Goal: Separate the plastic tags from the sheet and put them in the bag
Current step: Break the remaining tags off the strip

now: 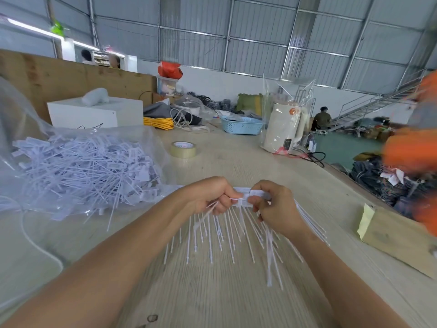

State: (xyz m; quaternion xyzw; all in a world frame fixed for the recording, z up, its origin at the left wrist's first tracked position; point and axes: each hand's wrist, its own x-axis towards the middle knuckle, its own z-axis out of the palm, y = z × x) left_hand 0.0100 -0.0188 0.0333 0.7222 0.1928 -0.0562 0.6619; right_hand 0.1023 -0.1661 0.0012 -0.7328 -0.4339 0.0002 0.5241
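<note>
A sheet of white plastic tags (227, 230) hangs over the middle of the wooden table (236, 162), its long thin tails fanning down towards me. My left hand (210, 195) grips the left part of the sheet's top strip, fingers curled round several tags. My right hand (274, 204) pinches the right part of the same strip. A clear plastic bag (78, 169) lies open to the left, heaped with loose white tags. Some tails are hidden behind my hands.
A roll of tape (183, 149) sits beyond my hands. A wrapped white kettle (286, 129) and a blue basket (241, 125) stand farther back. A wooden block (397, 237) lies at the right edge. A person in orange (413, 147) is blurred at right.
</note>
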